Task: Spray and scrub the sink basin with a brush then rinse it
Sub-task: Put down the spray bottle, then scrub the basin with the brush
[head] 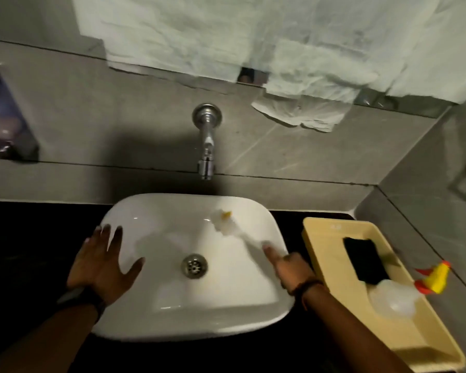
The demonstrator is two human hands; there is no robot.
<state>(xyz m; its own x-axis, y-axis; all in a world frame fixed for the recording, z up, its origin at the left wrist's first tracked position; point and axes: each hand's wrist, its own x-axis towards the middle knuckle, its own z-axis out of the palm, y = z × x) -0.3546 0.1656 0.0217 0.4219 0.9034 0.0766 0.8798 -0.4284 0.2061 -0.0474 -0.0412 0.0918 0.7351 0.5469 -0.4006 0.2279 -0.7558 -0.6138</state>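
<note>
In the glossy white rounded sink basin (172,238) on the black table (24,238), the right hand (291,267) holds in its grip a blurred white-bristled brush (223,222), the left hand (102,259) rests splayed wide on the rim, and the translucent spray bottle (396,294) lies in a beige plastic tray (323,238).

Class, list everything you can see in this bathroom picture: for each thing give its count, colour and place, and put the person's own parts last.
Sink basin: one, white, on the dark counter.
Drain: one, metal, in the basin floor.
Tap: one, chrome, on the wall above the basin.
Brush: one, white with a yellow tip, blurred, head on the basin's back right wall.
Tray: one, pale yellow, right of the basin.
Spray bottle: one, clear with a yellow and red nozzle, lying in the tray.
Black sponge: one, in the tray.
Paper sheets: white, crumpled, covering the mirror.
Soap dispenser: one, dark, far left wall.
Left hand: open, flat on the basin's left rim.
Right hand: grip on the brush handle.
</note>
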